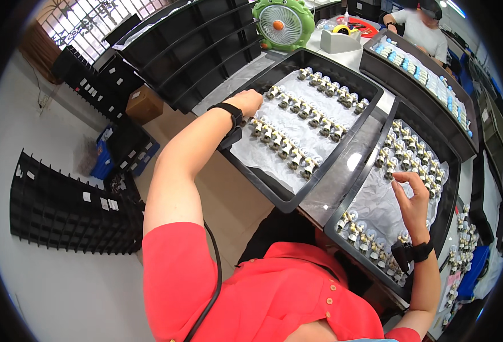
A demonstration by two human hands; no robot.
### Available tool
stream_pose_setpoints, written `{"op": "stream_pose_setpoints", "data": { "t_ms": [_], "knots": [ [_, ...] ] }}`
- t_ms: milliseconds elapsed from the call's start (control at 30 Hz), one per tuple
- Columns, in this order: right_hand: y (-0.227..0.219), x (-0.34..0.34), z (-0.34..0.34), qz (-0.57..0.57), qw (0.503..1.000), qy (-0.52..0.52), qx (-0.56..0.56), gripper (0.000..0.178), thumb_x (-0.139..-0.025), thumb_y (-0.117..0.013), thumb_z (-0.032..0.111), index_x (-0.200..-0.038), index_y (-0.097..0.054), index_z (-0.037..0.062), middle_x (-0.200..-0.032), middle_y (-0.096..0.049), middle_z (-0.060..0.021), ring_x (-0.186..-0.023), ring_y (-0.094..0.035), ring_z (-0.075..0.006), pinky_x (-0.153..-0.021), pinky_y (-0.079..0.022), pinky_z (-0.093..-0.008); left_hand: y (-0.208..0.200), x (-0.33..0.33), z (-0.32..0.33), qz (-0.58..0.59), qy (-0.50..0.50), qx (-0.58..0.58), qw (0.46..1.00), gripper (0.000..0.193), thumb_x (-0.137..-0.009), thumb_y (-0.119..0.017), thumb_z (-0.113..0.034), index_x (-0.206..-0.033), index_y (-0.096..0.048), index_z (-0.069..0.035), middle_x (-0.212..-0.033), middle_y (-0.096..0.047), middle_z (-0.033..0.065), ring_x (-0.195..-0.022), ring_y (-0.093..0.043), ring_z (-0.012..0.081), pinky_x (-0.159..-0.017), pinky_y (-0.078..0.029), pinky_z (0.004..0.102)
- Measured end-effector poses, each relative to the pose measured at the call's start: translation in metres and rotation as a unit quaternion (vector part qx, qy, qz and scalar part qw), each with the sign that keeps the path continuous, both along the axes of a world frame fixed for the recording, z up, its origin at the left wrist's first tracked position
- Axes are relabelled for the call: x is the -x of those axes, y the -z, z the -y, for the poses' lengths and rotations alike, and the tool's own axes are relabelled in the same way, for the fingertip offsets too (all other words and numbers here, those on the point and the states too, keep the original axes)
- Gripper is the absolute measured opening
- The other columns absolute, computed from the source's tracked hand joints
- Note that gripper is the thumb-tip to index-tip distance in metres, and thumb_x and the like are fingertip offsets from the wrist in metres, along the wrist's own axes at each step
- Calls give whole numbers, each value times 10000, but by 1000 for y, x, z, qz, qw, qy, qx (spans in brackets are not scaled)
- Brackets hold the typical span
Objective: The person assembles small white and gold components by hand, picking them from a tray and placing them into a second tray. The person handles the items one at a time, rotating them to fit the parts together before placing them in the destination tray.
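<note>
My left hand is closed at the left rim of a black tray. Its fingertips are hidden, so what they hold cannot be made out. Rows of small figurines with clear round tops, yellowish middles and dark bases lie on white paper in that tray. Over a second black tray on the right, my right hand pinches thumb and forefinger at a small figurine at the near end of a cluster. More figurines line this tray's near side, partly behind my wrist.
A third tray with blue and white pieces stands at the back right, a seated person beyond it. A green fan is behind the left tray. Black crates stand far left. Loose figurines and a blue bin lie at right.
</note>
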State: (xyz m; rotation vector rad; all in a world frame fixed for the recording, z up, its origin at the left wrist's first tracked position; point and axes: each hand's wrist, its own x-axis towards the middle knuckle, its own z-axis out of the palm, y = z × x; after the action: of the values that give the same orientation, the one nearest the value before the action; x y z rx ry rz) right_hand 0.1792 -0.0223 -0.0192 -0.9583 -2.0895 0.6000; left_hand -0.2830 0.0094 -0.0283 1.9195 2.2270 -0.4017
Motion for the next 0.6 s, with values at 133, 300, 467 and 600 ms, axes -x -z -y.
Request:
{"op": "stream_pose_setpoints", "data": {
  "t_ms": [133, 300, 467, 600],
  "knots": [
    [0, 1, -1, 2, 1000, -2, 0, 159, -767, -640, -17, -925, -641, -9, -856, -630, -86, -807, -604, -176, -751, -458, -276, 2, 7, -5, -8, 2, 27, 1000, 462, -674, -697, -71, -1126, -603, -92, -1054, -632, 169, -1014, -603, 313, -843, -491, 380],
    [4, 0, -3, 7, 1000, 4, 10, 156, -771, -637, -17, -927, -643, -10, -846, -629, -85, -804, -602, -169, -747, -458, -273, -27, -23, 26, -2, 69, 69, 995, 735, -635, -775, -203, -1305, -475, -164, -1152, -549, 158, -1066, -555, 310, -873, -463, 385],
    [10, -2, -4, 22, 1000, 1, 14, 152, -772, -640, -11, -924, -647, -6, -837, -629, -84, -792, -602, -169, -738, -459, -274, -17, -19, 24, 17, 103, 100, 989, 763, -604, -796, -237, -1299, -488, -181, -1146, -541, 137, -1056, -556, 300, -853, -467, 372],
    [7, 0, -3, 27, 1000, -3, 5, 150, -772, -644, -6, -922, -648, -5, -836, -632, -84, -786, -605, -174, -733, -460, -275, -13, -16, 19, -8, 133, 99, 986, 753, -606, -798, -231, -1292, -493, -178, -1109, -572, 138, -1040, -569, 304, -848, -471, 376]
  ]
}}
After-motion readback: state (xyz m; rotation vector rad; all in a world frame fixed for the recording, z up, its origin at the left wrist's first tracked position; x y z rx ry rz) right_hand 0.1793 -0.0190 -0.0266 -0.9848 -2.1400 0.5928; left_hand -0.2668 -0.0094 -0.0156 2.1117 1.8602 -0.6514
